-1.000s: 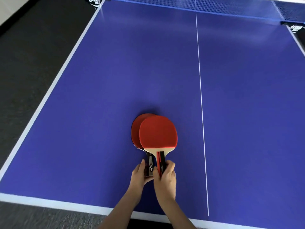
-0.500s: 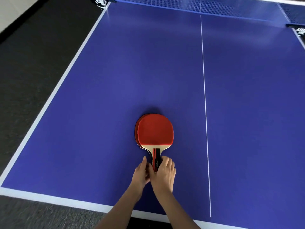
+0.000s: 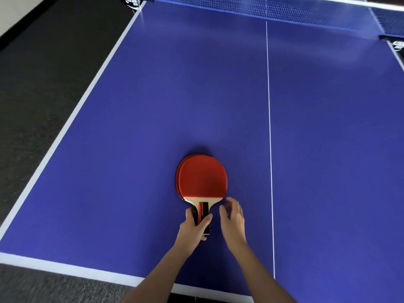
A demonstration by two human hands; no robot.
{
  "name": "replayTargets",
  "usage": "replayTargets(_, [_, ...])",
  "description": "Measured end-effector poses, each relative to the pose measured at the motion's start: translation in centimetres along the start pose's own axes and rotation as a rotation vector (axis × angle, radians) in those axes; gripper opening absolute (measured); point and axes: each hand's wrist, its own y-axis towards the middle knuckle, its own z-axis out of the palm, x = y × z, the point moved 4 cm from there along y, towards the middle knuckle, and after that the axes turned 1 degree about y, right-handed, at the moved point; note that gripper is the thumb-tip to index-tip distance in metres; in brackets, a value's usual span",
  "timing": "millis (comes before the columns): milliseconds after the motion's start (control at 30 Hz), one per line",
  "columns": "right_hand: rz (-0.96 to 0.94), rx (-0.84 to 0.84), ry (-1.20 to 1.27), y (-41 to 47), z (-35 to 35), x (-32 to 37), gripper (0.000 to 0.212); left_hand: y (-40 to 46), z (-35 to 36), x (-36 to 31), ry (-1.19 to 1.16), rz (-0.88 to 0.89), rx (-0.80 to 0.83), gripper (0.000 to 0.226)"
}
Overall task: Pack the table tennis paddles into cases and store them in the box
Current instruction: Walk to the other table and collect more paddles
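Item: left hand (image 3: 194,229), nearest, fingers and thumb curled round the stacked handles (image 3: 203,215), which it now grips alone. Item: right hand (image 3: 232,221), just to the right of the left and apart from the handles, fingers loosely spread and a little blurred, holding nothing; half a second ago it lay over the handles beside the left, and a second ago each hand had its own handle. Item: top paddle (image 3: 202,177), red face up, directly beyond the left hand, blade lying over the lower one. Item: lower paddle (image 3: 177,178), seen only as a thin dark-and-red crescent past the top blade's left and far edge; a second ago it stuck out well to the left, so the two have been squared into one near-flush stack. Reading: the pair is gathered and handed to the left, which frees the right, most likely to fetch a case. Item: table (image 3: 131,149), blue, the paddles resting on it just beyond the hands and left of the white centre line (image 3: 269,127). Item: net (image 3: 284,7), far beyond both hands, at the table's far end. Cases and box: none in view, so packing has not yet begun. The camera has also shifted slightly between frames, the net now sitting a little differently at the top.
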Motion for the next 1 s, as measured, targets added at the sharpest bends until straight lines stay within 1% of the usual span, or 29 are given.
replayTargets(100, [0.096,0.068,0.063,2.8,0.1,1.3,0.037,0.3,0.0,0.0,0.044,0.012,-0.011,0.034])
replayTargets(200, [0.148,0.163,0.085,4.6,0.7,2.1,0.045,0.5,-0.1,0.0,0.080,0.011,-0.009,0.031])
replayTargets(367, [0.209,0.230,0.196,5.8,1.2,2.4,0.046,0.2,-0.3,-0.1,0.121,0.013,0.022,0.034])
replayTargets(500, [0.200,0.285,0.228,5.8,1.1,2.2,0.049,0.3,-0.6,-0.1,0.142,0.014,0.023,0.040])
replayTargets(633, [0.192,0.269,0.222,5.4,0.7,2.0,0.054,0.0,-0.7,0.1,0.157,0.032,0.029,0.036])
replayTargets(733, [0.204,0.247,0.221,4.5,0.1,1.3,0.054,-0.5,-0.7,0.4,0.210,0.068,0.049,0.034])
replayTargets(833, [0.208,0.212,0.272,3.2,-0.4,0.6,0.051,-1.0,-0.9,0.8,0.252,0.096,0.077,0.036])
replayTargets(933, [0.223,0.135,0.339,1.4,-0.6,-0.4,0.050,-2.0,-1.4,1.2,0.283,0.142,0.125,0.032])
replayTargets(1000, [0.236,0.075,0.430,0.1,-0.7,-1.0,0.049,-2.8,-1.7,1.5,0.299,0.193,0.164,0.029])
